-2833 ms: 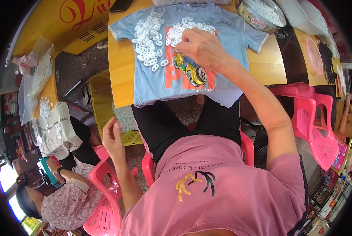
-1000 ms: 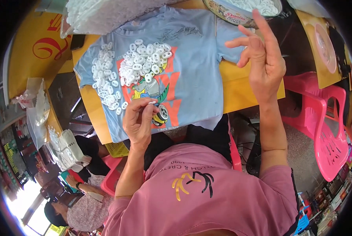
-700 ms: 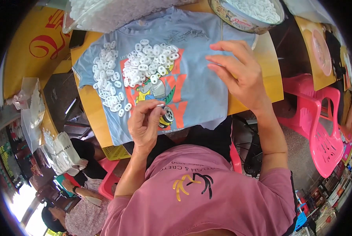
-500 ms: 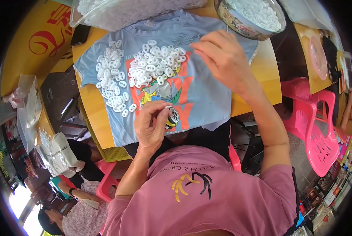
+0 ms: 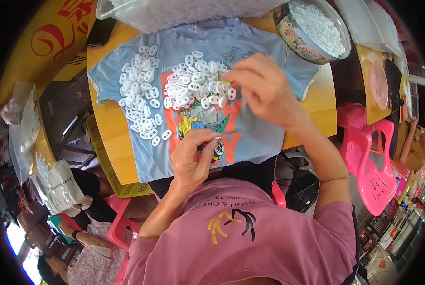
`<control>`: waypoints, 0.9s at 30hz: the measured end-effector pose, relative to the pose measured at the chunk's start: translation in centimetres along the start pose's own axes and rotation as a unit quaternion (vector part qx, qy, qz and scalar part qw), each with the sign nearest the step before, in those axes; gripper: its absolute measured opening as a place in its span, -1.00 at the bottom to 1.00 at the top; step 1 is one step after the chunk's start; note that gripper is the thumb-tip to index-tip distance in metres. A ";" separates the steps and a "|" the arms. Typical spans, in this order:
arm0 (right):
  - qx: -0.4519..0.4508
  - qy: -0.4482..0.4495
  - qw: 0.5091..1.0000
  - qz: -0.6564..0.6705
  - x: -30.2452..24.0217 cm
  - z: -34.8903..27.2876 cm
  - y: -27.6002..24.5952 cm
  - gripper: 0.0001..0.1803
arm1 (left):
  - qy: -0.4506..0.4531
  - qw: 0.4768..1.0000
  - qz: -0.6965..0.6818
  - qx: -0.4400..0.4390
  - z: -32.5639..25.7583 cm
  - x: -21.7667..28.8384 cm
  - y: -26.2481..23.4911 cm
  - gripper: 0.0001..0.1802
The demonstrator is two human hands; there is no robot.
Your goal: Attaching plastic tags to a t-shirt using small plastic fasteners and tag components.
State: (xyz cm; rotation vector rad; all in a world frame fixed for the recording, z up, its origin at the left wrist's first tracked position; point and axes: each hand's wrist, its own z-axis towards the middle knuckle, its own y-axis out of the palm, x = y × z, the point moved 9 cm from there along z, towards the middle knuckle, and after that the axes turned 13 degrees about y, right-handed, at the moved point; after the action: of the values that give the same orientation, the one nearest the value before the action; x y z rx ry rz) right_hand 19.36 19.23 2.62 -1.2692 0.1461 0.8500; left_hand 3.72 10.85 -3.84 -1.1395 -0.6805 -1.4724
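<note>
The left hand (image 5: 193, 159) pinches a small white plastic piece (image 5: 217, 138) between thumb and forefinger, low over the front of a light blue cotton T-shirt (image 5: 260, 133). The right hand (image 5: 265, 85) is blurred, its fingers bent and its fingertips at the right edge of a dense heap of white, oval, two-holed plastic pieces (image 5: 193, 83); whether it grips one cannot be told. A looser, longer heap of the same pieces (image 5: 139, 88) lies to the left, also on the shirt.

The shirt is spread over a yellow-brown wooden table (image 5: 112, 156). Its front carries large red block capitals, partly covered by the pieces, around a cartoon figure on a wheeled vehicle, with smaller lettering beside and below.

A round metal tin (image 5: 300, 40) full of white pieces stands at the upper right, script lettering on its colourful side. Beyond the collar sits a clear plastic tub (image 5: 188, 14) of white pieces. Big red script runs across a yellow panel (image 5: 74, 52) at upper left. The wearer's pink top (image 5: 279, 232) bears dark arched lettering above a yellow-and-black motif.
</note>
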 end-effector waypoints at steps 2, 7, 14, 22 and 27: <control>0.016 0.002 0.999 -0.050 1.3 1.1 -0.1 -0.62 | 0.011 1.000 0.002 0.001 0.1 0.3 0.0 -0.80; 0.022 -0.038 0.986 -0.158 2.3 2.4 0.6 -0.63 | 0.020 0.999 0.015 0.034 0.7 0.7 -0.2 -0.77; -0.069 -0.052 0.981 -0.172 1.9 -1.1 -0.6 -0.65 | 0.002 1.000 0.008 -0.001 0.4 0.5 0.1 -0.80; -0.077 -0.025 0.987 -0.138 1.4 -2.0 -1.6 -0.60 | 0.007 0.999 0.018 0.027 0.4 0.3 -0.1 -0.78; -0.039 0.029 0.983 -0.177 3.0 -0.5 0.6 -0.49 | -0.016 1.000 0.004 0.010 0.2 -0.1 0.3 -0.82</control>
State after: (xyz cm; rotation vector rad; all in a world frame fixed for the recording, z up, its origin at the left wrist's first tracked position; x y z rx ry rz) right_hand 21.21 20.28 0.38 -1.3440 -0.0675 0.5169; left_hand 4.07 11.01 -3.88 -1.1521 -0.7106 -1.4392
